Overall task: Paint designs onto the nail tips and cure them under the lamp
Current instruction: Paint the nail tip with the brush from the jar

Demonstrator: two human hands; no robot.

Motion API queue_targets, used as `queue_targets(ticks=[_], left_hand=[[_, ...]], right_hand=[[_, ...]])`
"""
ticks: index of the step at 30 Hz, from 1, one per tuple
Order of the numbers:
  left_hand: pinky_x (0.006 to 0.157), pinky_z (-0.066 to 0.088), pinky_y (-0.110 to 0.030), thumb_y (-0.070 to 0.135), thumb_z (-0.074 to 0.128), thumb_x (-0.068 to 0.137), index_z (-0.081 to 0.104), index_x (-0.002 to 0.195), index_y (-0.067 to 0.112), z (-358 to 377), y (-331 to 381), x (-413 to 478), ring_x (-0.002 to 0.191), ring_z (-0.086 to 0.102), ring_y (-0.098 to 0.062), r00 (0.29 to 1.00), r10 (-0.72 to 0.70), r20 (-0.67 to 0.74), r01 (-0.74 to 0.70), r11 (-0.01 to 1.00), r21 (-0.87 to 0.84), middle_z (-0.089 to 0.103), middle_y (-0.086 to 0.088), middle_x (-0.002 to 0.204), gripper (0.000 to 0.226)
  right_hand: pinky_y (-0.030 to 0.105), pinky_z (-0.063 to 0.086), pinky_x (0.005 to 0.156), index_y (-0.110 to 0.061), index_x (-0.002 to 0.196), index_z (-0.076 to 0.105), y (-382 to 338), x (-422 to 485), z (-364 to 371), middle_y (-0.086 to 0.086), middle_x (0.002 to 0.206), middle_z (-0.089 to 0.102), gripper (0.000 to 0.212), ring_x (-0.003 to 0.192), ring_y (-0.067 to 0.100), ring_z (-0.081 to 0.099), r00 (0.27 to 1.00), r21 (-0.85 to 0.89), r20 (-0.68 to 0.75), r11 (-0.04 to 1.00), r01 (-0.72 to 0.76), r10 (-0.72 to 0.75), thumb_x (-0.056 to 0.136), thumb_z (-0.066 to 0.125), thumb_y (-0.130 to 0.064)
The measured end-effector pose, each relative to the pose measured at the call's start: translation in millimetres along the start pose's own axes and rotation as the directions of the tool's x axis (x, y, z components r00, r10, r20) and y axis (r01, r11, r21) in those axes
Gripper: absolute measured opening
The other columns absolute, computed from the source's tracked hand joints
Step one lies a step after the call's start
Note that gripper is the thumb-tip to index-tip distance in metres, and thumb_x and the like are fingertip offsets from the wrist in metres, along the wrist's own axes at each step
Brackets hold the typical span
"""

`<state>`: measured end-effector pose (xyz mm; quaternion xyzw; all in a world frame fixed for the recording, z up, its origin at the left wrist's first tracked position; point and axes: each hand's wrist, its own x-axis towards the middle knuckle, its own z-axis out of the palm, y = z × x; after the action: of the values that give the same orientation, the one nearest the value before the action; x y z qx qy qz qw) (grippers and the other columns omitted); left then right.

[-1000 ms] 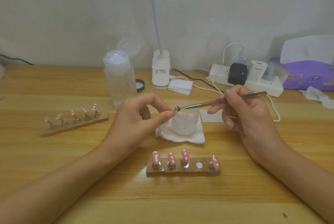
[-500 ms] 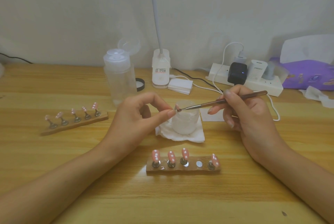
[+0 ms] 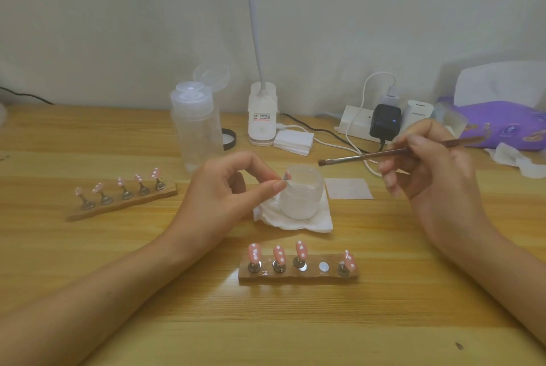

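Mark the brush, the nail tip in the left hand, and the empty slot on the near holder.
brush (image 3: 354, 157): head view, shaft behind bristles
nail tip (image 3: 287, 177): head view, its exposed end
empty slot (image 3: 324, 267): head view, centre of bare disc

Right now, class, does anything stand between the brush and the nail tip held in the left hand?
Nothing visible does. The brush in the right hand points at the nail tip pinched by the left hand; only open space over the frosted jar lies between.

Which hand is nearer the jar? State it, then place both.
Left. The left hand pinches a nail tip by the left rim of the jar; the right hand holds a brush well off to its right.
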<state>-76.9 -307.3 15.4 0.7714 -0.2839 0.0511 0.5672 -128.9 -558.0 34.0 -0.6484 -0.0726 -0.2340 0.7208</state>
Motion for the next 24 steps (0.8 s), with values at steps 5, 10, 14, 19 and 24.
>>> queue_targets(ticks=[5, 10, 14, 19, 24], left_hand=[[0.048, 0.033, -0.011, 0.040, 0.072, 0.076, 0.069, 0.076, 0.019, 0.2, 1.0, 0.4, 0.045, 0.039, -0.003, 1.000, 0.003, 0.004, -0.003, 1.000, 0.004, 0.062, 0.022, 0.059, 0.021], [0.048, 0.036, -0.014, 0.039, 0.072, 0.075, 0.069, 0.076, 0.020, 0.0, 1.8, 0.4, 0.045, 0.039, -0.003, 1.000, -0.004, 0.009, 0.004, 1.000, -0.017, 0.071, 0.013, 0.072, 0.020], [0.048, 0.037, -0.016, 0.037, 0.074, 0.076, 0.069, 0.075, 0.021, 0.1, 2.1, 0.3, 0.046, 0.039, -0.004, 1.000, -0.008, 0.012, 0.009, 1.000, -0.018, 0.074, 0.008, 0.081, 0.017], [0.049, 0.035, -0.013, 0.023, 0.076, 0.083, 0.069, 0.077, 0.019, -0.1, 0.2, 0.5, 0.045, 0.039, -0.004, 1.000, 0.001, 0.011, -0.001, 1.000, -0.003, 0.069, 0.015, 0.073, 0.010], [0.048, 0.032, -0.009, 0.019, 0.075, 0.085, 0.067, 0.080, 0.011, 1.8, -0.2, 1.1, 0.043, 0.037, -0.002, 0.999, 0.035, 0.018, -0.035, 0.999, 0.016, 0.056, 0.027, 0.054, 0.012]], right_hand=[[0.026, 0.048, 0.050, -0.023, 0.079, 0.058, 0.8, -4.0, 1.1, 0.009, 0.072, 0.063, 0.013, 0.054, 0.026, 0.057, 0.974, -0.077, 0.182, 0.985, 0.155, -0.139, 0.081, 0.050, -0.013], [0.024, 0.045, 0.047, -0.023, 0.073, 0.057, 0.1, -2.0, -2.5, 0.009, 0.068, 0.062, 0.026, 0.050, 0.026, 0.053, 0.975, -0.080, 0.160, 0.983, 0.166, -0.152, 0.077, 0.043, -0.001], [0.022, 0.040, 0.042, -0.022, 0.066, 0.057, 1.4, -0.7, -6.2, 0.007, 0.065, 0.060, 0.031, 0.047, 0.023, 0.049, 0.987, -0.062, 0.113, 0.990, 0.125, -0.118, 0.076, 0.038, 0.001], [0.019, 0.038, 0.042, -0.025, 0.064, 0.059, 3.0, 1.3, -3.0, 0.003, 0.063, 0.061, 0.031, 0.049, 0.016, 0.050, 1.000, 0.112, 0.024, 0.994, -0.016, 0.014, 0.083, 0.040, -0.009], [0.016, 0.044, 0.044, -0.016, 0.078, 0.057, 11.5, -5.8, 13.3, 0.004, 0.063, 0.065, 0.018, 0.049, 0.009, 0.054, 0.979, 0.151, -0.001, 0.968, -0.202, 0.204, 0.091, 0.057, -0.029]])
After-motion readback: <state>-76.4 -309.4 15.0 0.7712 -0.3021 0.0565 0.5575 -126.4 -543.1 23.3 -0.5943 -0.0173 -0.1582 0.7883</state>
